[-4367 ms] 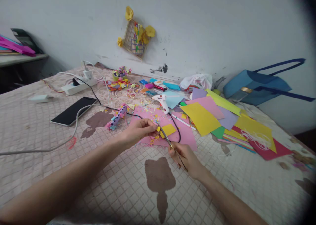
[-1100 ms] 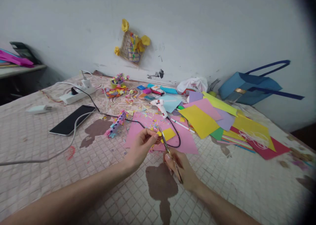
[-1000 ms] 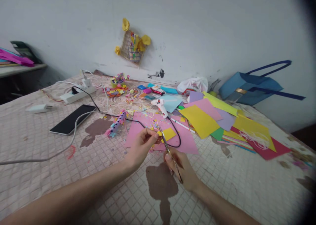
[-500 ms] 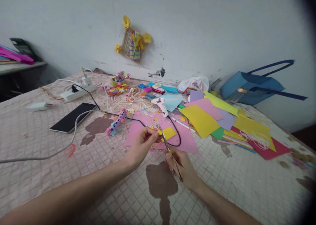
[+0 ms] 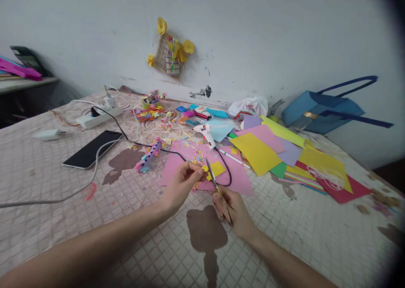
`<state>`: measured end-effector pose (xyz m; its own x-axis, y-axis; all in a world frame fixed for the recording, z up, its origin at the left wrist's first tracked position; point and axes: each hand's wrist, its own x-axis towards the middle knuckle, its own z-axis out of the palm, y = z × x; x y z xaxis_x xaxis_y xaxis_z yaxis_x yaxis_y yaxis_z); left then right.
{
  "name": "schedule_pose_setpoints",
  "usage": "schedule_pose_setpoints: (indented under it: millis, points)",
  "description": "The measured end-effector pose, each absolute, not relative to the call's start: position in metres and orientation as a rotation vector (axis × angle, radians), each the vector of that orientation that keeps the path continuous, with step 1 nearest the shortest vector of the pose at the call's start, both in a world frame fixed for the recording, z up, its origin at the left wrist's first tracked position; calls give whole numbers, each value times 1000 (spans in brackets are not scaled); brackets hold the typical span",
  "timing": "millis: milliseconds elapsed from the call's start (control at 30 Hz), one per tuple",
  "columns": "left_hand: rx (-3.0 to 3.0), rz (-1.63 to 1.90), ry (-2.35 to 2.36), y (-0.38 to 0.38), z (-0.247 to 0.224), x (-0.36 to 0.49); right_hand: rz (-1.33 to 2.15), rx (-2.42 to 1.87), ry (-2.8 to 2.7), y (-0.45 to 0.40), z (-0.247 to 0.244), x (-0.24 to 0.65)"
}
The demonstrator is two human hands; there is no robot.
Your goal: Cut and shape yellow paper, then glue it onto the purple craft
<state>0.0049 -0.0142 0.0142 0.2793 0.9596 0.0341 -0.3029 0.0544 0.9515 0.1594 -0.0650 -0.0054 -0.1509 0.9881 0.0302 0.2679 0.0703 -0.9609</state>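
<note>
Between the thumb and fingers of my left hand [image 5: 183,182] is pinched a small piece of yellow paper [image 5: 205,169]. My right hand [image 5: 234,210] is closed round the handles of a pair of scissors [image 5: 212,176], whose blades point up and away beside the yellow piece. Behind the blades a larger yellow piece of paper [image 5: 217,169] lies on a pink sheet [image 5: 238,180] scattered with tiny paper scraps. A white glue gun [image 5: 206,134] rests just beyond, its black cord looping close to my right hand.
Left of my hands lies a purple decorated roll [image 5: 149,155], with a black tablet [image 5: 94,149] and a power strip [image 5: 98,117] farther left. Coloured paper sheets [image 5: 257,153] spread on the right, before a blue bag [image 5: 321,109]. A grey cable [image 5: 95,170] crosses the left side.
The scissors have turned slightly, and their blades now sit a little right of the small yellow piece. My left hand keeps its pinch in almost the same place.
</note>
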Motion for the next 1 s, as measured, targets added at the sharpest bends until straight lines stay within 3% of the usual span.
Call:
schedule_pose_setpoints:
  millis: [300, 600, 1000]
  points:
    - [1366, 853, 755, -15, 9, 5, 1159, -1290, -1413, -51, 7, 174]
    - [1516, 798, 791, -15, 5, 5, 1124, -1263, -1502, -53, 5, 173]
    - [1006, 676, 708, -16, 6, 7, 539, -1383, -1651, -60, -2, 165]
